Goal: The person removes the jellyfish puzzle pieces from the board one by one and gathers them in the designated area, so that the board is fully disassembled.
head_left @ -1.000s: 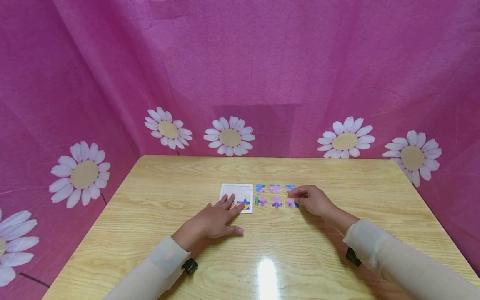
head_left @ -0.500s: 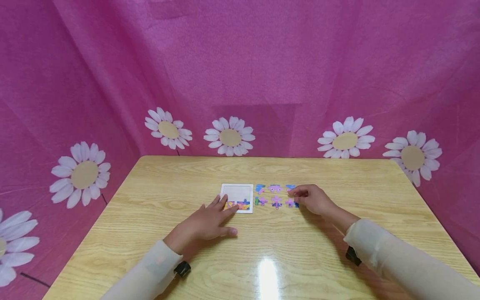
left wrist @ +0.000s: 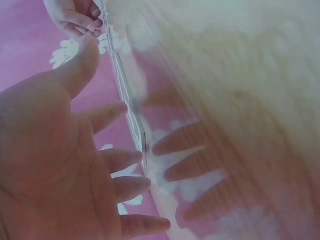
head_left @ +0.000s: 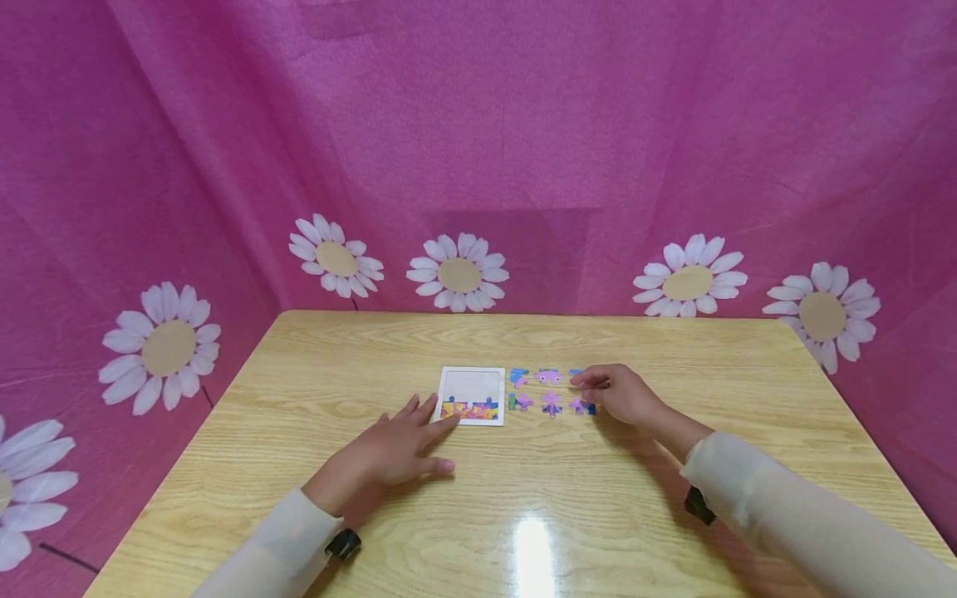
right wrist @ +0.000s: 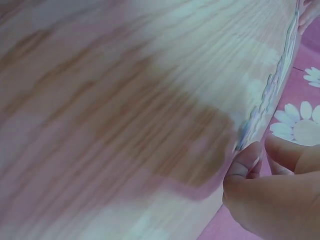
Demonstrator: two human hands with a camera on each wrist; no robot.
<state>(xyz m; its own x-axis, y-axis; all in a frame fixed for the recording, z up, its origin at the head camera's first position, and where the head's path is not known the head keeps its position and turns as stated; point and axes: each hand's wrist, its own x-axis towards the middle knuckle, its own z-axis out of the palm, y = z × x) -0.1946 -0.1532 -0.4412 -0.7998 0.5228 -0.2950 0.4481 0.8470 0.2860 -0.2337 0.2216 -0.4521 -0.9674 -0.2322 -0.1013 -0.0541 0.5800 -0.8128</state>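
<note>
A white puzzle tray [head_left: 472,370] lies mid-table, with a strip of yellow, pink and blue jigsaw pieces [head_left: 471,410] along its near side. My left hand [head_left: 392,448] spreads its fingers at the tray's left near corner, the fingertips over or against its rim. To the tray's right are two rows of loose pieces, among them a pink one with eyes [head_left: 549,377]. My right hand [head_left: 626,397] hovers at their right end, fingers loosely bent over the top right piece [head_left: 576,375], which they partly hide. Nothing shows between thumb and forefinger in the right wrist view [right wrist: 272,180].
The wooden table [head_left: 635,515] has a glossy surface with a bright reflection near the front. A pink curtain [head_left: 486,124] with white flowers stands behind it and along the sides. A dark wrist device [head_left: 344,544] sits under the left sleeve.
My left hand has slid left and toward me off the tray, uncovering the row of pieces in it. The right hand has shifted slightly left and away, still over the right-hand pieces.
</note>
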